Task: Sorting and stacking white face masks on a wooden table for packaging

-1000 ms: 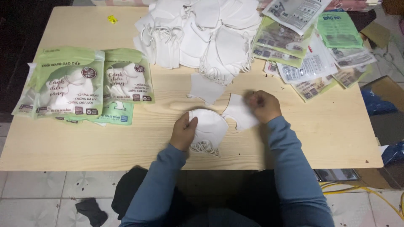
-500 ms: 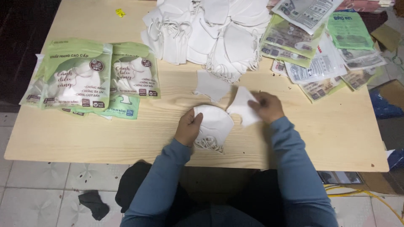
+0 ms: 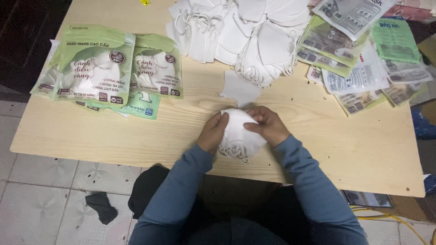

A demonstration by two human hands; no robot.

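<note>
Near the front edge of the wooden table (image 3: 136, 131), small stack of white face masks (image 3: 239, 131) sits between both hands. Left hand (image 3: 213, 133) clamps stack's left edge, right hand (image 3: 268, 125) pinches upper right corner, fingers curled over it. Masks white, folded flat, rounded outline, thin ear loops spilling out below toward table edge. One loose mask (image 3: 240, 90) lies just behind the hands; bigger mask pile (image 3: 245, 31) further back.

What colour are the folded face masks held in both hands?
White; the small stack of folded face masks shows best in the head view, between the left hand and right hand.
</note>
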